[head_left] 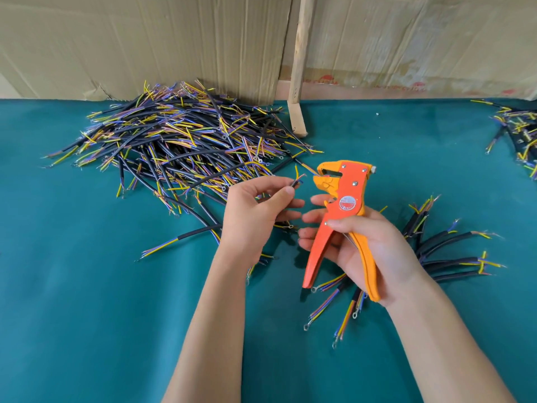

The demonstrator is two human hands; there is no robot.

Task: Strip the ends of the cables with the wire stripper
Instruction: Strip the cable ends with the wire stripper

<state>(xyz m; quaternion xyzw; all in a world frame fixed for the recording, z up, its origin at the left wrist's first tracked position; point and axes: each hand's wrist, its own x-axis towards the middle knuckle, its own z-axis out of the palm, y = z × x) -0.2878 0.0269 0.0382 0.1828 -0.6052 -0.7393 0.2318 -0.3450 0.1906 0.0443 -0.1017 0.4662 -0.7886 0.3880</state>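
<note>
Fingers (286, 191) of the left hand (252, 210) are pinching one short black-sheathed cable (295, 183) near its tip, thumb on top, its yellow, blue and pink inner wires fanning out just beside the tool's head without touching it. Behind everything, two creased brown cardboard sheets (145, 39) are standing as a backdrop, with one pale wooden strip (299, 68) leaning between them. One teal cloth-covered table (101, 301) is carrying the work, and its near left portion is lying bare beside the left forearm. Three groups of cables are showing: one big loose heap of black cables with coloured ends (180, 141) is spreading at the back left and touching the cardboard, one smaller spread of similar cables (441, 251) is lying under and to the right of the right hand, and a third cluster (517, 132) is running off the right edge. Both forearms are reaching forward from the bottom edge and converging above the table's middle. The right hand (369, 248) is gripping one orange and yellow wire stripper (343, 216) upright, palm round the yellow handle, thumb lying across the pivot, fingertips reaching past the orange handle. Its two handles are standing spread apart, and its jaws are pointing left toward the cable tip.
</note>
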